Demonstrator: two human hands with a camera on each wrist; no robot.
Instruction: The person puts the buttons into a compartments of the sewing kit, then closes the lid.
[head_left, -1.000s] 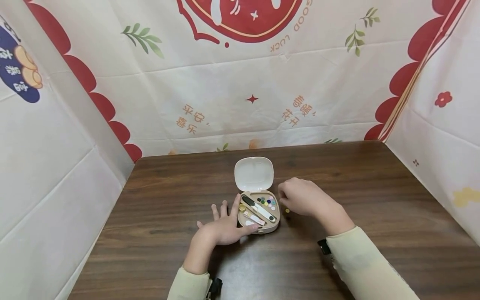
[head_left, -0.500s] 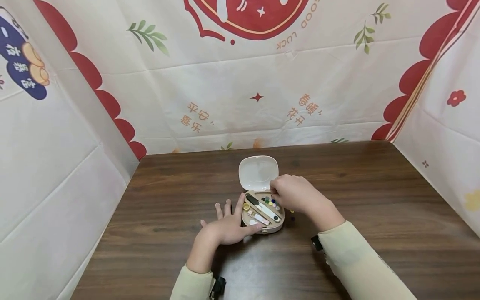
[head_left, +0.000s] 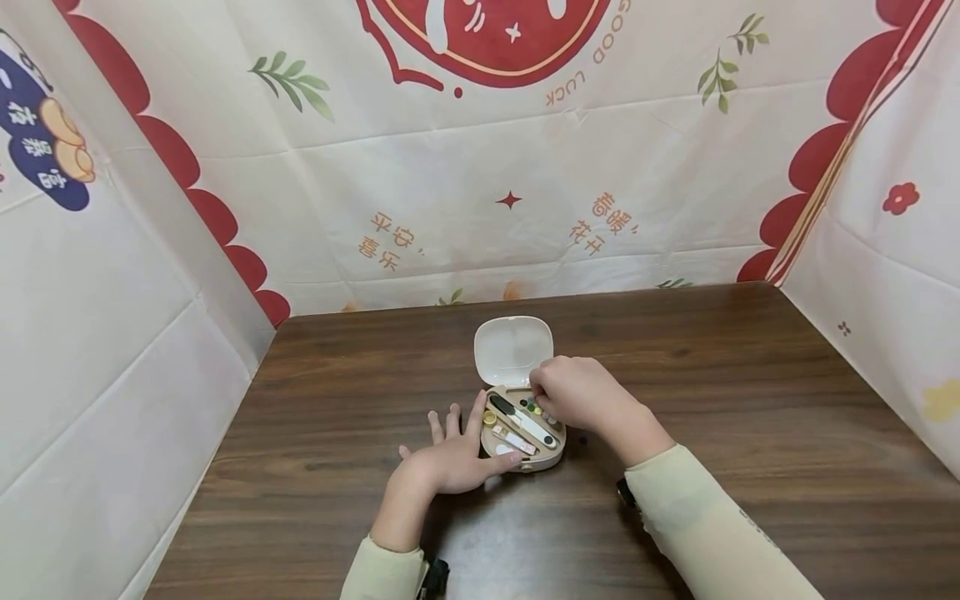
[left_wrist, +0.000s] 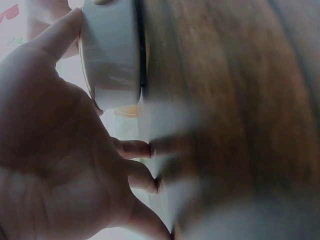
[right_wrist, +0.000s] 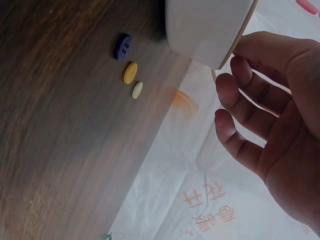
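Note:
A small beige sewing box point(head_left: 551, 460) stands on the table with its white lid point(head_left: 512, 350) raised. My left hand point(head_left: 450, 465) is spread beside it, thumb on the front rim and index finger along the left side. My right hand point(head_left: 581, 396) is over the right compartment, near several coloured buttons point(head_left: 532, 407). In the right wrist view its fingers curl and the thumb and index tips are hidden behind the box wall point(right_wrist: 205, 30); I cannot tell whether they pinch a button. Inside the box lie a black-and-white tool point(head_left: 534, 428) and a yellow round piece point(head_left: 489, 417).
On the brown wooden table point(head_left: 360, 400), right of the box, lie a navy button point(right_wrist: 123, 46), a yellow button point(right_wrist: 130, 73) and a pale button point(right_wrist: 137, 90). A printed white cloth point(head_left: 322, 192) hangs behind the table and along both sides.
My right hand has moved left from the table beside the box to over its button compartment. My left hand stays at the box.

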